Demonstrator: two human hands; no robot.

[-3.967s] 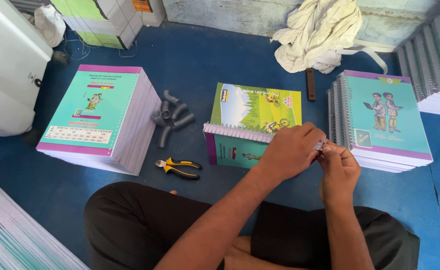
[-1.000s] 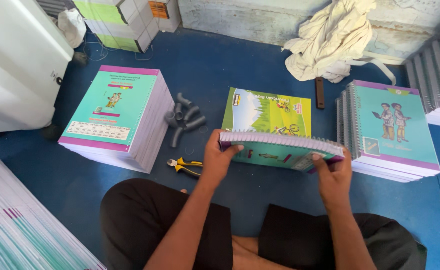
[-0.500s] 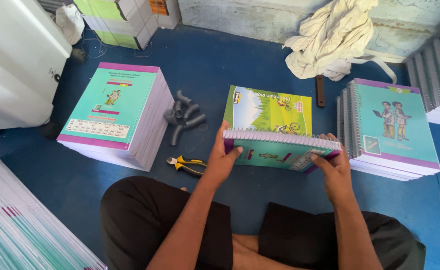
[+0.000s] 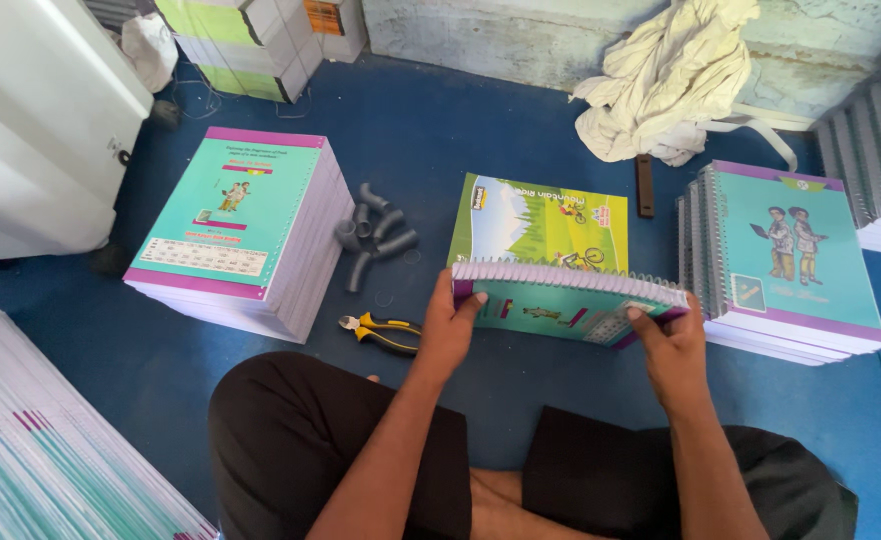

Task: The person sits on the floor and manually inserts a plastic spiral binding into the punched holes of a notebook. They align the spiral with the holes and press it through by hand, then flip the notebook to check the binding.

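Note:
A spiral-bound notebook [image 4: 560, 305] with a teal and purple cover stands tilted on its edge in front of me, wire spine up. My left hand [image 4: 447, 330] grips its left end and my right hand [image 4: 672, 350] grips its right end. Behind the notebook a green and yellow illustrated cover sheet [image 4: 545, 220] lies flat on the blue floor. Yellow-handled pliers [image 4: 380, 332] lie just left of my left hand.
A tall stack of unbound teal books [image 4: 245, 230] stands at the left, a stack of bound notebooks [image 4: 785, 265] at the right. Grey wire coils [image 4: 372, 235] lie between. A crumpled white cloth [image 4: 665, 85] sits at the back, more page stacks [image 4: 50, 460] at lower left.
Four seconds ago both hands worked at something small near the right stack. Since then they took hold of the notebook's ends and tipped it up on its edge.

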